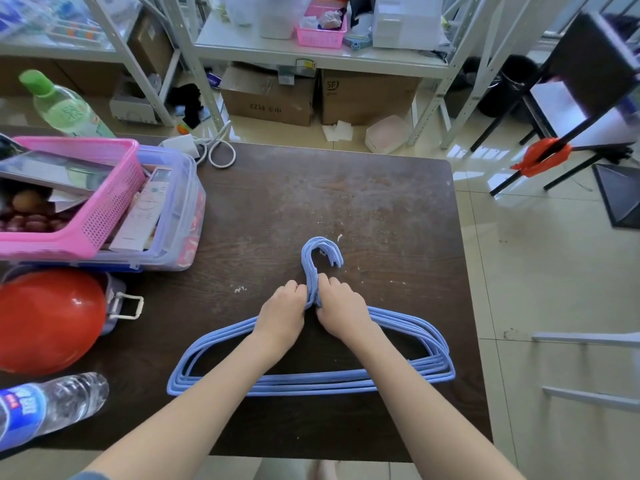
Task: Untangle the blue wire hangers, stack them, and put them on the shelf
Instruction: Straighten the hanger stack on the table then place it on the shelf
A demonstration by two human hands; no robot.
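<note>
Several blue wire hangers (pixel 415 374) lie flat in one stack on the dark brown table (pixel 363 202), hooks pointing away from me. My left hand (pixel 282 315) and my right hand (pixel 341 308) pinch the bundled necks from either side, just below the hooks. My forearms cross over the hangers' bottom bars and hide their middle part. The white metal shelf (pixel 311 53) stands beyond the table's far edge, crowded with boxes and a pink basket.
On the table's left side sit a pink basket (pixel 104 216) inside a clear tub, a red helmet (pixel 48 320), a water bottle (pixel 52 407), a green bottle (pixel 59 105) and a white cable (pixel 218 150). Cardboard boxes (pixel 270 98) sit under the shelf. A black stand (pixel 571 109) is at right.
</note>
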